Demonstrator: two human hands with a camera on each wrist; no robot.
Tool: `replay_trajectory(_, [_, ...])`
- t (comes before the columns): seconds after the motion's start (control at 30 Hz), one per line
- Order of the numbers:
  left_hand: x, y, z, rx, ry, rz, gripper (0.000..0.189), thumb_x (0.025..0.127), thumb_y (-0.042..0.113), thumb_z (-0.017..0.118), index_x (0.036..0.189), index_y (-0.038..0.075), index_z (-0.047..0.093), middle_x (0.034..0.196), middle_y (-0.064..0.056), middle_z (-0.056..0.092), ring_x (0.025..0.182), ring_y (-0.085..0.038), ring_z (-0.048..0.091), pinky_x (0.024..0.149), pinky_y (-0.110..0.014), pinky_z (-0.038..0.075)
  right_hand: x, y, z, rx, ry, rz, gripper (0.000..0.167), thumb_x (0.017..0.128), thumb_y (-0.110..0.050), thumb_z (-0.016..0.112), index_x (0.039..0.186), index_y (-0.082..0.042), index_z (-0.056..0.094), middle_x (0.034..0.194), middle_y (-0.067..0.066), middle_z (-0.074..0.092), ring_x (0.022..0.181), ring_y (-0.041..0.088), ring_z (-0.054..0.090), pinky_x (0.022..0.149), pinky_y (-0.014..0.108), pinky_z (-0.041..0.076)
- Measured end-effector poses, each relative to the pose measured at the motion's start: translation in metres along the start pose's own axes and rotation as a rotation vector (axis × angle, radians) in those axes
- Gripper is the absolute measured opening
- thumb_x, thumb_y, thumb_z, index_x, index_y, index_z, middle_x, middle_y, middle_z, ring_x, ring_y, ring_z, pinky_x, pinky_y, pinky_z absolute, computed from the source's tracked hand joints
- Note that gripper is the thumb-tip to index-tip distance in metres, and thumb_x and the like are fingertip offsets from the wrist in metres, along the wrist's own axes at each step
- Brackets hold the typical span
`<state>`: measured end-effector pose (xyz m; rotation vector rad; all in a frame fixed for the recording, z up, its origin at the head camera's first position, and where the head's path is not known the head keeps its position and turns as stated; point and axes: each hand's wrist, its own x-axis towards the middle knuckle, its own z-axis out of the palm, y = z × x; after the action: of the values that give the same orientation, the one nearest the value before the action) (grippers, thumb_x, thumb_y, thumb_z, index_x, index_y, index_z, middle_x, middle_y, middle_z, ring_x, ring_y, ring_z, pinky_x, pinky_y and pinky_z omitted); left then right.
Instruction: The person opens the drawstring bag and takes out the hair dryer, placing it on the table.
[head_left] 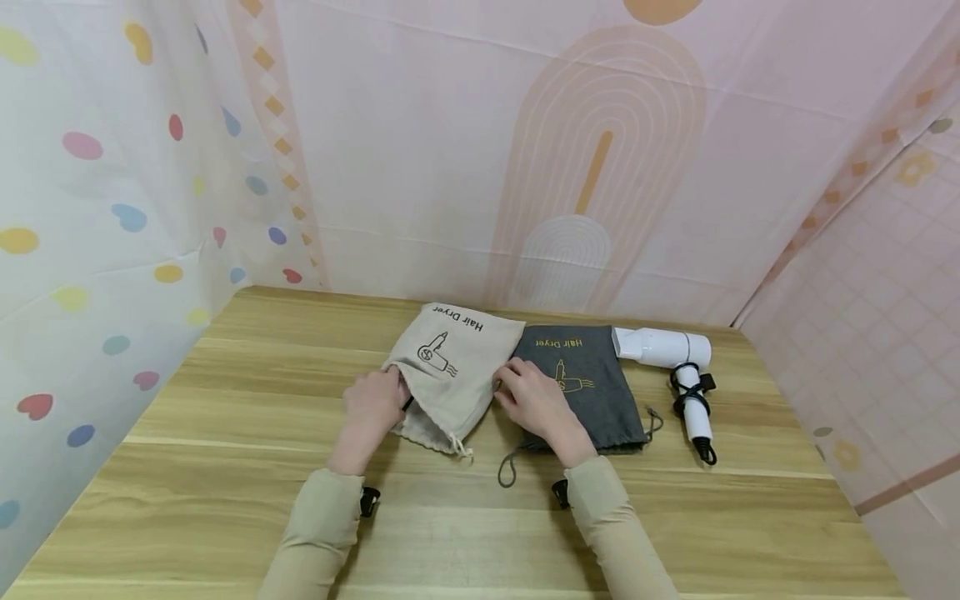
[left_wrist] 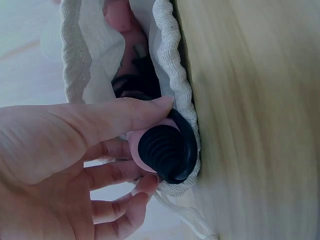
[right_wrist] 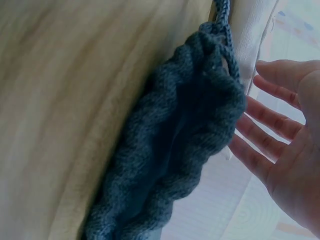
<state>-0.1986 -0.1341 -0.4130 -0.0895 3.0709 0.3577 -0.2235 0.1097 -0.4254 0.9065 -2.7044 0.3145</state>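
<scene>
A beige drawstring bag [head_left: 472,371] printed "Hair Dryer" lies on the table with its mouth toward me. Inside that mouth, my left hand [head_left: 372,404] holds the handle end of a pink hair dryer [left_wrist: 119,16], thumb on top and fingers beneath. A black cord [left_wrist: 187,145] loops at the handle's end; most of the dryer is hidden by the cloth. My right hand [head_left: 536,404] is at the beige bag's right edge, over a dark grey drawstring bag [head_left: 600,358]. In the right wrist view its fingers look relaxed and spread, thumb apart.
A white hair dryer [head_left: 660,348], its black cord [head_left: 686,387] wound round the handle, lies right of the grey bag. Grey drawstring loops [head_left: 507,471] extend onto the wooden table [head_left: 225,467]. Patterned curtains [head_left: 420,167] stand behind and at both sides.
</scene>
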Motion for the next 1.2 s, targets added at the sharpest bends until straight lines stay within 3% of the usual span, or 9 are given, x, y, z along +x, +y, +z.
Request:
replay_trajectory(0.2, [0.001, -0.012, -0.001, -0.046, 0.054, 0.022, 0.044, 0.065, 0.010, 0.079, 0.102, 0.002, 0.057, 0.104, -0.028, 0.065, 0.093, -0.049, 0.060, 0.068, -0.058, 0.052, -0.002, 0.004, -0.002, 0.013, 0.070, 0.043, 0.012, 0.087, -0.014, 0.066, 0.099, -0.013, 0.066, 0.103, 0.005, 0.062, 0.091, 0.024, 0.060, 0.068, 0.035, 0.052])
replay_trajectory(0.43, [-0.001, -0.018, -0.002, -0.063, 0.096, 0.069, 0.018, 0.079, 0.011, 0.064, 0.094, 0.002, 0.058, 0.100, -0.026, 0.066, 0.089, -0.049, 0.061, 0.063, -0.057, 0.051, -0.003, 0.007, -0.003, -0.002, 0.153, 0.094, 0.013, 0.087, -0.013, 0.067, 0.100, -0.013, 0.065, 0.101, 0.006, 0.062, 0.087, 0.024, 0.060, 0.058, 0.032, 0.049])
replay_trajectory(0.67, [-0.002, -0.022, -0.005, -0.067, 0.091, 0.095, 0.018, 0.077, 0.007, 0.065, 0.092, 0.002, 0.057, 0.098, -0.027, 0.065, 0.087, -0.048, 0.060, 0.061, -0.057, 0.051, -0.004, 0.012, -0.004, -0.047, 0.238, 0.172, 0.025, 0.085, -0.009, 0.068, 0.109, -0.009, 0.063, 0.107, 0.013, 0.061, 0.089, 0.030, 0.061, 0.055, 0.037, 0.051])
replay_trajectory(1.03, [-0.002, -0.024, -0.002, -0.075, 0.140, 0.103, 0.009, 0.075, 0.004, 0.061, 0.081, 0.001, 0.055, 0.089, -0.025, 0.065, 0.082, -0.046, 0.061, 0.059, -0.055, 0.050, -0.002, 0.017, -0.004, -0.041, 0.203, 0.240, 0.025, 0.086, -0.004, 0.064, 0.110, -0.007, 0.062, 0.110, 0.016, 0.060, 0.090, 0.031, 0.062, 0.059, 0.039, 0.053])
replay_trajectory(1.2, [-0.001, -0.022, 0.000, -0.041, 0.122, 0.096, 0.014, 0.078, 0.008, 0.060, 0.088, -0.002, 0.057, 0.090, -0.026, 0.065, 0.082, -0.046, 0.062, 0.061, -0.056, 0.051, 0.000, 0.020, -0.002, -0.028, 0.185, 0.242, 0.022, 0.087, -0.004, 0.062, 0.109, -0.005, 0.062, 0.107, 0.015, 0.060, 0.089, 0.030, 0.061, 0.058, 0.038, 0.052])
